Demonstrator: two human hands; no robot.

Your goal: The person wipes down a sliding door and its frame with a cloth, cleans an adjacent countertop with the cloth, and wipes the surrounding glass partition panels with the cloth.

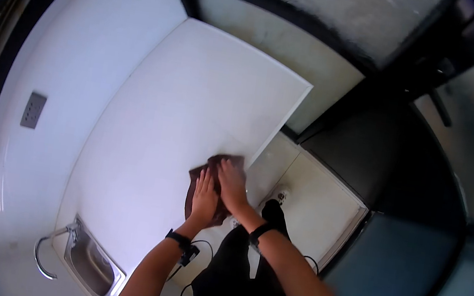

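Note:
A dark brown cloth [194, 193] lies crumpled at the near edge of the white countertop [190, 93]. Flat on its left part rests my left hand [205, 197], fingers stretched forward. My right hand [232, 185] presses on the cloth's right part, close to the counter's edge, with its fingers extended and slightly blurred. Both palms face down, side by side, and hide the middle of the cloth. Each wrist wears a dark band.
A metal sink [92, 267] with a curved faucet [43, 254] is at the lower left. A wall socket [33, 110] is on the left wall. Dark-framed glass panels stand behind and right. Cables hang near my wrists.

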